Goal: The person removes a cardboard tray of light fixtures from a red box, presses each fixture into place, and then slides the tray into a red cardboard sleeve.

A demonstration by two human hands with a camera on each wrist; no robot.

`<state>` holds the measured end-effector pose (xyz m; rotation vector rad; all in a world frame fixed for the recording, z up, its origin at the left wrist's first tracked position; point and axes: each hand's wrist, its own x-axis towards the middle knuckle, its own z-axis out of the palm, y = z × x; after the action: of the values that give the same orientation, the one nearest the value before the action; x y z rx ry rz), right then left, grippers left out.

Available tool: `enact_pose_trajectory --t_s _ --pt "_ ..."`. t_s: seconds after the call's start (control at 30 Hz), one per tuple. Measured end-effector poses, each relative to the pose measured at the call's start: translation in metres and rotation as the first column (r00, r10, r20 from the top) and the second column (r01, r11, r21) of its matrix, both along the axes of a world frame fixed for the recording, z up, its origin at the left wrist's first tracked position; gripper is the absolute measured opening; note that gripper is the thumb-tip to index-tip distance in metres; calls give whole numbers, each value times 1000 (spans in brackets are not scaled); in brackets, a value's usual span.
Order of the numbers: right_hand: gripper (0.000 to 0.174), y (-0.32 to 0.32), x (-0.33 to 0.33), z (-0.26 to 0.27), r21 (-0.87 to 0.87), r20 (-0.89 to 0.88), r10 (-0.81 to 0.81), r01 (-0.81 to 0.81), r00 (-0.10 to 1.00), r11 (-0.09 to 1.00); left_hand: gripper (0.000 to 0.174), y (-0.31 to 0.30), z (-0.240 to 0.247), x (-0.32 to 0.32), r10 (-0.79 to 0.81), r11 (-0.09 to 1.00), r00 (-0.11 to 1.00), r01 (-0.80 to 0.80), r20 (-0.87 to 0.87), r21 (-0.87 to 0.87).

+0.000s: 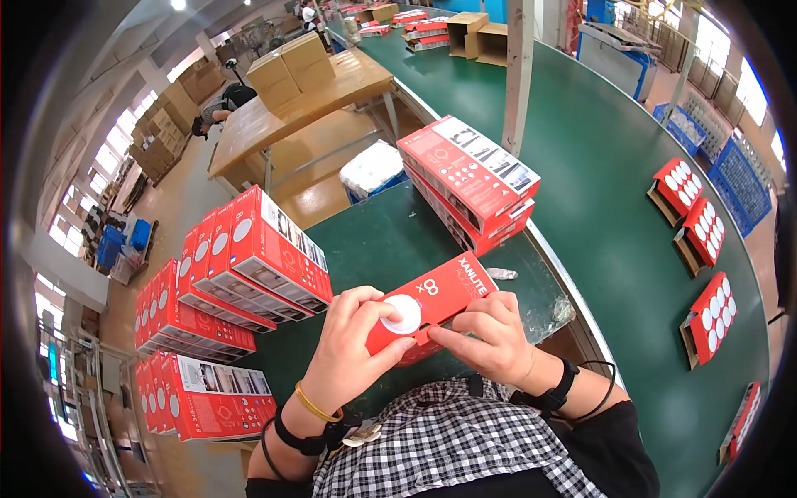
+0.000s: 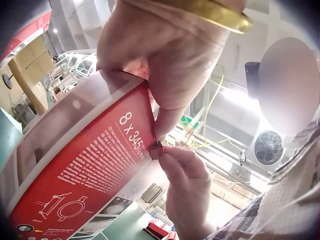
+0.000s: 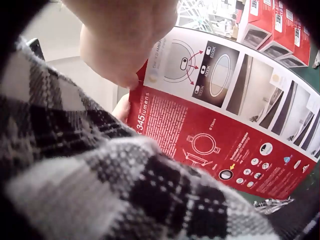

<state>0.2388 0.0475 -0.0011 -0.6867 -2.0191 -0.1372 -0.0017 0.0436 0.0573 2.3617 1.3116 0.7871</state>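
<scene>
A red box with a white disc picture and "XANLITE" print is held tilted over the green table, close to the body. The left hand grips its near left end, fingers over the disc picture, thumb at the edge. At that same edge the right hand pinches a small dark-red flap with thumb and fingertip. In the left wrist view the left hand is above the printed side, and the right hand pinches the flap at the corner. The right wrist view shows the box's printed side below the right hand.
Red boxes stand in rows at the left of the table. More boxes are stacked at its far right. Beyond a metal edge runs a green conveyor carrying open red boxes. A white post rises behind the stack.
</scene>
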Motion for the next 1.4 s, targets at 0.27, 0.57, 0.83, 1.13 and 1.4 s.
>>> enact_pose_trajectory --t_s 0.27,0.57,0.83,1.13,1.4 --pt "34 -1 -2 0 -26 -24 -6 5 1000 1000 40 -3 -4 -1 -5 998 1000 5 2 64" --pt "37 -8 10 7 -75 66 62 -57 996 996 36 2 2 2 19 999 1000 -20 12 51" --pt "36 2 7 10 -101 22 69 -67 997 993 30 1 18 13 -29 982 989 56 -144 182" --pt "25 13 10 13 -97 -11 220 -220 975 971 24 -4 20 40 69 942 977 3 -200 336" --pt "23 20 15 11 -112 24 264 -259 964 959 21 -7 15 49 117 913 960 -3 -256 408"
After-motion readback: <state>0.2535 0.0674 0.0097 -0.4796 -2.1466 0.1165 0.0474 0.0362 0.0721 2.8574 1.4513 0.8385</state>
